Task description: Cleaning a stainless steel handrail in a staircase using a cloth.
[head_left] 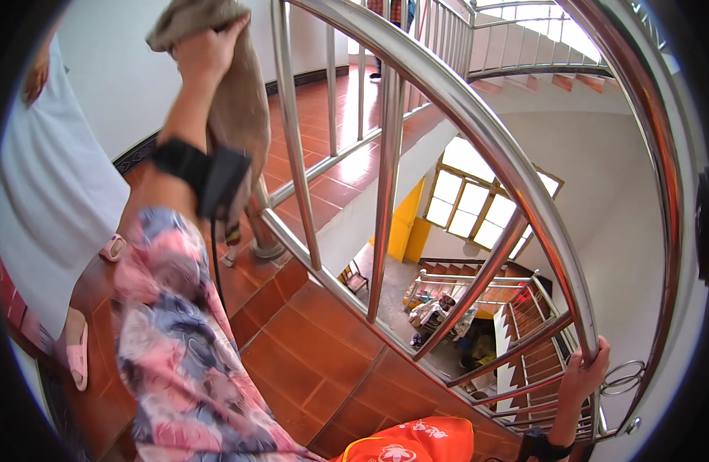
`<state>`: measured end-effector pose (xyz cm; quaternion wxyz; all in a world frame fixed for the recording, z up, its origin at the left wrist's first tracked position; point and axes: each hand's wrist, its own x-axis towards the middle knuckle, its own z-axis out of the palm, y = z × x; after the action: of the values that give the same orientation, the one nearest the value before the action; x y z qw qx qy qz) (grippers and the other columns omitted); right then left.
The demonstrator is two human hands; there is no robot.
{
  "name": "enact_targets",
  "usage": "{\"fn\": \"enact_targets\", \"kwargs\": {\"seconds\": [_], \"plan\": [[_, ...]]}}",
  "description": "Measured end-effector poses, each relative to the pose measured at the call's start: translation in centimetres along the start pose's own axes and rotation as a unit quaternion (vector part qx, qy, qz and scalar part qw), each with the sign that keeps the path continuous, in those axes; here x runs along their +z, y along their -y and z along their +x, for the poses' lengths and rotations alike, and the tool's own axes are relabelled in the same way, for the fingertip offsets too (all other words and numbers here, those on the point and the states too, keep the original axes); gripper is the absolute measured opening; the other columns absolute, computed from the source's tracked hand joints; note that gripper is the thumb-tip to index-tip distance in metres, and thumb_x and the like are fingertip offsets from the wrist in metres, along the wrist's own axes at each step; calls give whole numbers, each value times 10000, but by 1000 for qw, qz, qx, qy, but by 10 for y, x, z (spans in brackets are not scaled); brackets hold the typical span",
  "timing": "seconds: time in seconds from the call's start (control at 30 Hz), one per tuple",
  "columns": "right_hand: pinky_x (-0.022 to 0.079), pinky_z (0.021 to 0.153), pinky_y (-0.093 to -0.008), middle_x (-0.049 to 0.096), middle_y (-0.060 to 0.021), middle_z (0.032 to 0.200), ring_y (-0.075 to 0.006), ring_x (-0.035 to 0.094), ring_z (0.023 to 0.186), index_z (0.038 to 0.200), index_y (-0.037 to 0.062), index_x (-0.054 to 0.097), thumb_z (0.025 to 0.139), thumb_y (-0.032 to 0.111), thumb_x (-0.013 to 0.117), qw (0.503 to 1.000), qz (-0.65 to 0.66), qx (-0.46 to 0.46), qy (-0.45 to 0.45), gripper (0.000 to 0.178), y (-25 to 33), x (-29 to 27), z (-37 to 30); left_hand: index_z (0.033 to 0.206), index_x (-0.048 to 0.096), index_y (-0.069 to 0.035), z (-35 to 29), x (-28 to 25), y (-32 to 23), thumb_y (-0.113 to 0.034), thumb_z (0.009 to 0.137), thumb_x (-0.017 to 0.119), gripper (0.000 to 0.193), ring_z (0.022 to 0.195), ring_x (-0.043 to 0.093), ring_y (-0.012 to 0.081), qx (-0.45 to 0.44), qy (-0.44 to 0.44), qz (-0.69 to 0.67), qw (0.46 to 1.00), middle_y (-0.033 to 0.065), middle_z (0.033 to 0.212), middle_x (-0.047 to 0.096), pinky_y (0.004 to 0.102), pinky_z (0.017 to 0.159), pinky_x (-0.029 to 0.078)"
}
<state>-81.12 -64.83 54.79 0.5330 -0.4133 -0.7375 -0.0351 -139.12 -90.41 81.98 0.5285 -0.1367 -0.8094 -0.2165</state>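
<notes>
My left hand point(206, 55) is reached far out at the upper left, its fingers closed over a brown cloth point(243, 115). The cloth bunches at the top and hangs down by a thick railing post point(266, 245), hiding most of it. At the lower right my right hand point(585, 371) is wrapped around the shiny metal handrail point(516, 165). Both wrists carry black straps, and a dark box-shaped device point(224, 183) sits on the left one. A floral sleeve covers my left forearm.
A person in a long pale skirt point(50, 177) and pink slippers stands close on the left. Beyond the metal bars point(387, 192) the stairwell drops to a lower floor with stairs and a window point(478, 200). An orange-red cloth item point(416, 443) shows at the bottom. Another person's legs are far back.
</notes>
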Motion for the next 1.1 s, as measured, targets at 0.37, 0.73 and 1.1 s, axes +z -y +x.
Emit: {"fn": "enact_targets", "kwargs": {"seconds": [0.37,0.73,1.1], "plan": [[411,732,-397,568,-123,900,-307,519,821,956,24,538,717,115,603,998,-24,-49,-28,264,-3,4,2,1025,622,-41,-94,75,29,-437,761,616,476,1032,544,342,23,-128,-46,990,183,1065,601,413,892,420],[392,722,-359,589,-65,829,-257,562,752,926,74,544,707,128,609,992,-31,-116,-22,235,10,-7,15,1166,504,-17,-287,98,41,-379,705,711,621,1139,479,268,-204,122,-193,952,140,1195,531,367,979,351],[394,731,-371,594,-50,838,-247,570,770,945,103,545,676,124,625,994,39,-99,1,282,17,-12,16,1112,559,41,-276,110,137,-280,815,623,442,1086,521,297,-86,165,-95,978,170,1170,557,381,922,389]]}}
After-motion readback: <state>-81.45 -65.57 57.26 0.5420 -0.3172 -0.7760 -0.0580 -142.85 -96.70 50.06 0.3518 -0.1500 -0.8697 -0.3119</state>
